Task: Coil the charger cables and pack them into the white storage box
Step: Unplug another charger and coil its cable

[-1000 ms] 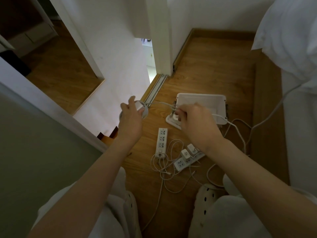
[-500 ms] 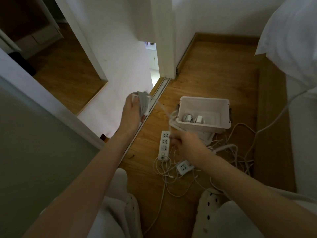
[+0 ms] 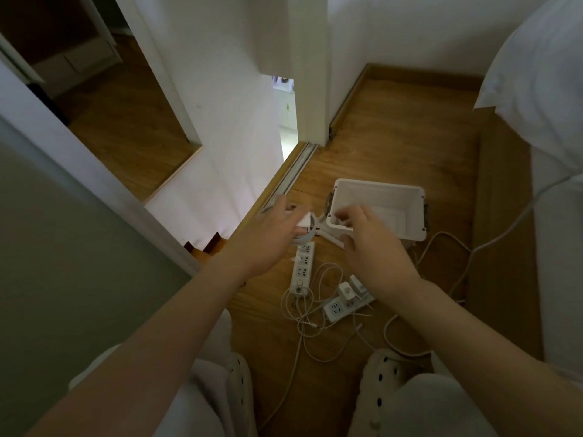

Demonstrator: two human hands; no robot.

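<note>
The coiled charger cable [image 3: 304, 230] is clamped in the left grip [image 3: 271, 234], just beside the white storage box [image 3: 378, 197] on the floor [image 3: 394, 127], not yet inside. The right grip [image 3: 375, 250] hovers over the box's near corner; I cannot tell whether it holds anything. Loose cables [image 3: 315, 313] tangled around a long power strip [image 3: 303, 269] and a second strip [image 3: 336, 307] remain uncoiled.

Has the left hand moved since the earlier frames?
Yes. The left hand, gripping the coiled charger cable, has shifted right toward the white storage box and now sits over the power strip's far end.
</note>
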